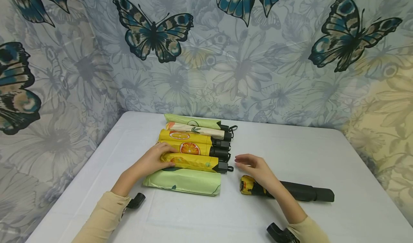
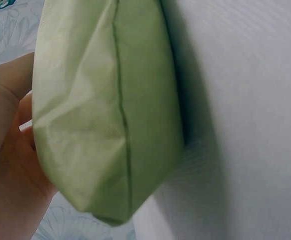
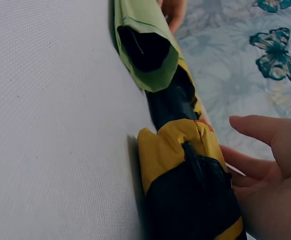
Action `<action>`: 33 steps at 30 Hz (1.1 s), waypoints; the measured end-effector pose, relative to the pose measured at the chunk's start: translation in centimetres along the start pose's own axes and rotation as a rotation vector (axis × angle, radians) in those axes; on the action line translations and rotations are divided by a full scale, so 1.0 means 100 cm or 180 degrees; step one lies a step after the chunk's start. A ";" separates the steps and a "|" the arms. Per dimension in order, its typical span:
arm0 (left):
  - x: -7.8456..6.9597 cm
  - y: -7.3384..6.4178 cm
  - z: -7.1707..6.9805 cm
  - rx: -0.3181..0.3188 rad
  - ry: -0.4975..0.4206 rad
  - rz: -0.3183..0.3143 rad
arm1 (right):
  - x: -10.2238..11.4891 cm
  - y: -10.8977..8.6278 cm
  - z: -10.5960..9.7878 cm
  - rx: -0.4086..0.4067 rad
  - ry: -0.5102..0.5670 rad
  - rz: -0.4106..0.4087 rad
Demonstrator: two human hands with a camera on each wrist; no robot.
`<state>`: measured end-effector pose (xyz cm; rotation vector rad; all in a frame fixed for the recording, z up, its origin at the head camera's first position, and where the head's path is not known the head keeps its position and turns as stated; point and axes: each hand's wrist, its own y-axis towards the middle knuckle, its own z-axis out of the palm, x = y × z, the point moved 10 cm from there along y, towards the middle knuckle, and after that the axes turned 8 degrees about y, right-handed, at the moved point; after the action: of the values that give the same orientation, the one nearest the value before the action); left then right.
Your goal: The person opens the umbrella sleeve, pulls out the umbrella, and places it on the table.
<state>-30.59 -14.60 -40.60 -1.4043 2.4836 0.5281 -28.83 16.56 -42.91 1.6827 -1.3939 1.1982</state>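
Observation:
Several folded umbrellas lie in a row on the table. My left hand grips the left end of the nearest yellow umbrella, thumb on its near side and fingers over the far side. In front of it lies a light green umbrella sleeve; its dark open end shows in the right wrist view, and its closed end fills the left wrist view. My right hand is held with loosely bent fingers, nothing in them, right of the handles. Below it lies a black folded umbrella with a yellow patterned end.
Behind the gripped umbrella lie two more yellow umbrellas, a cream one and a light green one, black handles to the right. The white table meets butterfly-patterned cloth at the back and sides.

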 end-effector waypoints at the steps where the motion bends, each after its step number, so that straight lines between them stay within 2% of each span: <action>1: 0.000 0.000 0.000 0.0000 0.0004 -0.0001 | 0.000 0.001 0.002 0.0028 -0.0008 0.0005; 5: 0.000 0.000 0.000 0.0000 0.0006 0.0002 | -0.002 0.004 0.007 0.0083 -0.0050 0.0030; 21: 0.001 0.001 -0.001 -0.0034 0.0034 0.0000 | 0.006 0.014 0.024 0.0252 -0.0229 -0.0237; 29: -0.001 0.001 -0.001 -0.0034 -0.0010 0.0010 | 0.011 0.016 0.032 0.0337 -0.0195 -0.0381; 33: 0.000 0.001 0.000 -0.0011 -0.0009 -0.0001 | 0.011 0.017 0.034 0.0333 -0.0156 -0.0370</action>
<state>-30.63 -14.57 -40.57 -1.4044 2.4812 0.5343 -29.66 12.65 -43.32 1.8503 -1.2623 1.1894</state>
